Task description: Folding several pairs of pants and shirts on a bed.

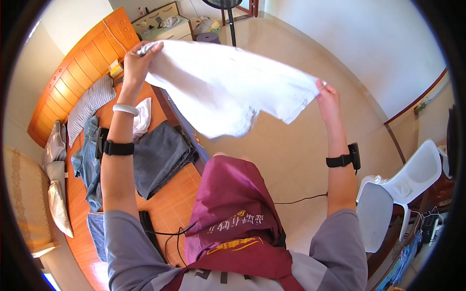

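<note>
A white cloth garment [225, 83] hangs stretched in the air between my two hands, its lower edge uneven. My left hand [140, 60], raised at the upper left, grips one bunched corner between thumb and fingers. At the right, my right hand [328, 95] pinches the opposite end, a little lower. Below my left forearm, dark grey folded trousers [160, 156] lie on the wooden bed surface, beside a small white and pink cloth [142, 118]. Blue denim clothing [89, 160] lies left of my forearm.
A striped pillow [91, 103] leans near the wooden headboard [80, 69]. A pedestal fan [231, 27] stands ahead, near a drawer cabinet [171, 29]. On the right is a white chair [378, 207] with a grey seat. A black cable [300, 200] crosses the tiled floor.
</note>
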`<state>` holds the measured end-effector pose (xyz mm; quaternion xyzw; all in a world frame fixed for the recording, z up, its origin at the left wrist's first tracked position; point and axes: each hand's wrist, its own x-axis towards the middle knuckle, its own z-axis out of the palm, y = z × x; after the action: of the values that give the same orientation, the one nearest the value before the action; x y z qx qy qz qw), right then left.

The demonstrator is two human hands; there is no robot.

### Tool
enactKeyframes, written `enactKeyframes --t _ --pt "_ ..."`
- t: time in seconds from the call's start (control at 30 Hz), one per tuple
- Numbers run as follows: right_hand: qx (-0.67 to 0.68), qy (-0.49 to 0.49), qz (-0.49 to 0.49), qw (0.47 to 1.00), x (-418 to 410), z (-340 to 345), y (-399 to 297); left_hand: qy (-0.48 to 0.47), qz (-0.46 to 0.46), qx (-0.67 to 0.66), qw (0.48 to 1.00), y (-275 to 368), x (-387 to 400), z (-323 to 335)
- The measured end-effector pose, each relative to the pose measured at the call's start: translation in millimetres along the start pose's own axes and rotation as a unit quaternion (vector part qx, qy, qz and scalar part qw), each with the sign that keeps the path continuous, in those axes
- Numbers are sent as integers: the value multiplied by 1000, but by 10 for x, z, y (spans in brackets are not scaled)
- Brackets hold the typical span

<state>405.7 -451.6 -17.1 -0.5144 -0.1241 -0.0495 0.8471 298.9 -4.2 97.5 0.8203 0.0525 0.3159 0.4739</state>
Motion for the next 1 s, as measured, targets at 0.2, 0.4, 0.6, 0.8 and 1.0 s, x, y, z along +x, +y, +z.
enactKeyframes --t 0.2,0.4,0.6,0.8,1.0 --pt "-143 -87 76 983 -91 -102 -360 -66 -15 -83 994 134 -353 -209" --pt "212 -71 100 970 62 467 404 -52 -149 -141 977 385 -202 50" --pt "253 -158 404 865 -470 514 730 -5 -151 -154 976 424 -344 48" --pt "-51 -105 222 968 -98 563 742 -23 -111 -149 982 410 -236 -21" --pt "-210 -42 115 970 153 703 764 -8 -49 -97 994 512 -83 -39"
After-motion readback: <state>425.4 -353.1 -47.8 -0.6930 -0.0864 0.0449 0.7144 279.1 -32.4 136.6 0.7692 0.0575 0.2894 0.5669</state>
